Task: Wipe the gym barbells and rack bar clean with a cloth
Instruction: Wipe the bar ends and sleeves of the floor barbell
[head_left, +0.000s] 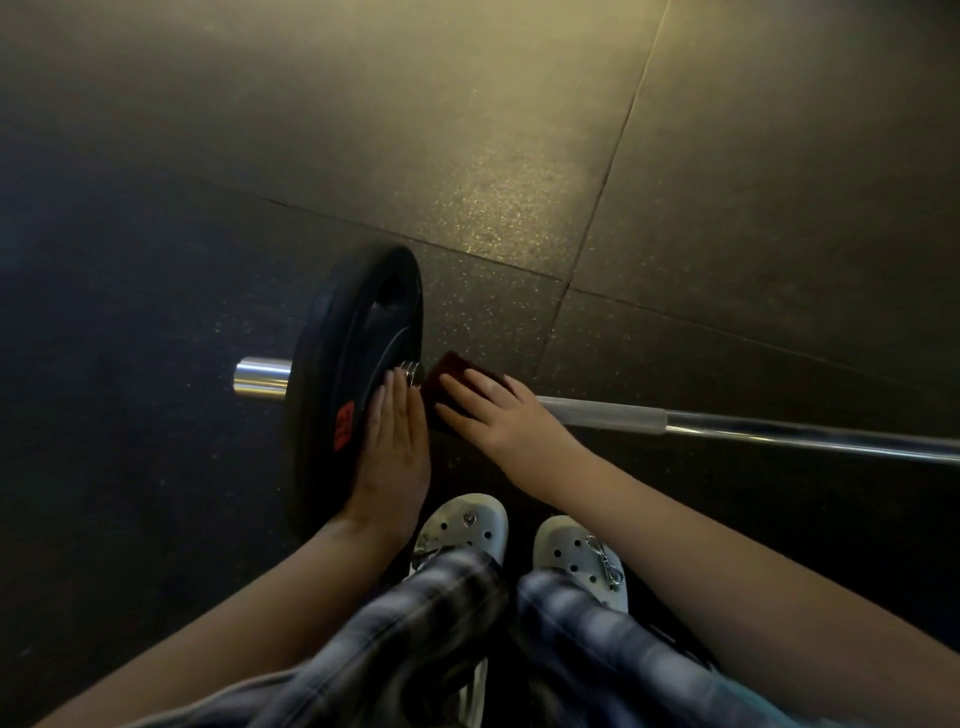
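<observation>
The weight plate (332, 374) was black with red markings, the cloth (447, 382) dark maroon. The clogs (467, 525) were white, the trousers (415, 623) plaid, the floor (467, 156) speckled dark.

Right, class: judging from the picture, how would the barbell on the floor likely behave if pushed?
The barbell would probably roll, since it rests on a round plate. It looks heavy: thick plate, steel shaft. The left hand, flat against the plate, may be steadying it.
</observation>
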